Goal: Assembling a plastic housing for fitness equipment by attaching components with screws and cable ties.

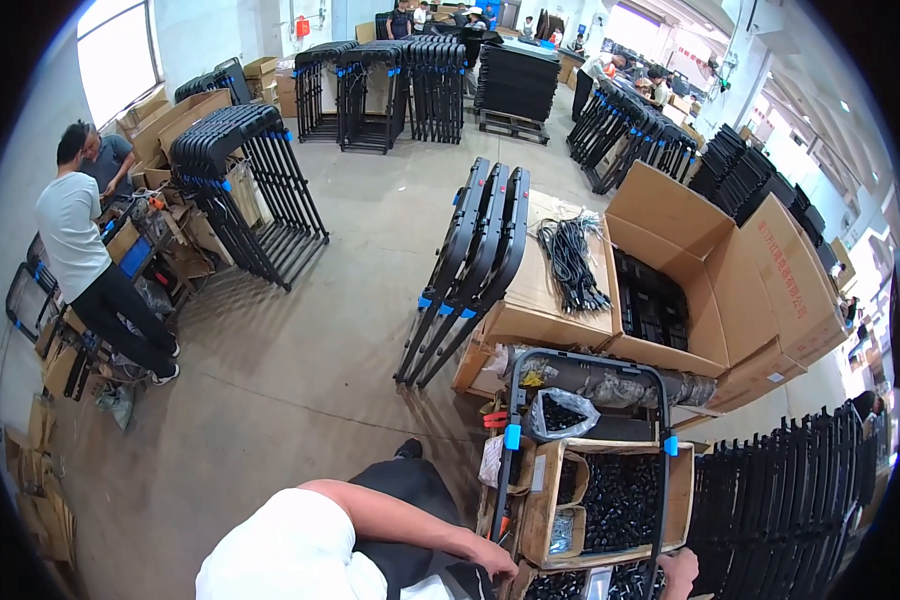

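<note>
A black U-shaped tubular frame (pixel 592 354) with blue clips on its two legs stands in front of me, leaning over wooden parts boxes. My left hand (pixel 494 558) is closed at the lower end of its left leg, fingers curled down and partly hidden. On the other leg, low at the right, my right hand (pixel 679 568) is closed round the tube. Between the legs lies a wooden box (pixel 680 500) of small black parts (pixel 620 500), with a small bag of silvery hardware (pixel 564 532) in its side compartment. Behind it sits a clear plastic bag (pixel 562 412) of black pieces.
Three folded black frames (pixel 475 265) stand beyond, beside a large open carton (pixel 770 290) with a bundle of black cables (pixel 573 262) next to it. Stacked black racks (pixel 780 500) line my right. A person (pixel 75 220) works at a cluttered bench on the left.
</note>
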Motion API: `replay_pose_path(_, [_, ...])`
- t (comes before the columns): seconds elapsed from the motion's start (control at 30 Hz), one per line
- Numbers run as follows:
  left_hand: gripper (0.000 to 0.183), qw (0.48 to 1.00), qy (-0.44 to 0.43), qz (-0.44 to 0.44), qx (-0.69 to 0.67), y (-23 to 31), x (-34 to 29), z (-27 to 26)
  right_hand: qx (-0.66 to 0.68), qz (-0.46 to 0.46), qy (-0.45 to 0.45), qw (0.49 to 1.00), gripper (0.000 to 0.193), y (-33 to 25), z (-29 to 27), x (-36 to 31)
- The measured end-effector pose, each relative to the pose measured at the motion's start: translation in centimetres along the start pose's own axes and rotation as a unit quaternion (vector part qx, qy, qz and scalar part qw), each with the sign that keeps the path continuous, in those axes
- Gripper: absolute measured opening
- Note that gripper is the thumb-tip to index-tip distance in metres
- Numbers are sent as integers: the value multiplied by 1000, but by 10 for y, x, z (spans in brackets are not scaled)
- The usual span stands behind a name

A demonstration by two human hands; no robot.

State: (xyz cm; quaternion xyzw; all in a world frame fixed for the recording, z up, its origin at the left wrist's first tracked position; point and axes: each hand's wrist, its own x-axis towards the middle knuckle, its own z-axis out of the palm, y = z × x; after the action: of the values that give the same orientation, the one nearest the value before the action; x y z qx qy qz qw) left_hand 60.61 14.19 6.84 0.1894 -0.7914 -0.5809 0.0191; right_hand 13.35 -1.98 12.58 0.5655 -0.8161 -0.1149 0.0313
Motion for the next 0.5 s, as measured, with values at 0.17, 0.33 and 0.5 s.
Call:
replay_pose_path(0.17, [35, 995, -70, -6, -70, -3, 7, 4, -21, 7, -151, 988, 50, 7, 9, 4])
replay_pose_path(0.33, [32, 998, -48, 19, -41, -3, 13, 19, -76, -48, -72, 993, 45, 18, 8, -5])
replay_pose_path(0.5, [37, 998, -45, 53, 10, -7, 26, 18, -74, 95, -357, 926, 31, 69, 42, 18])
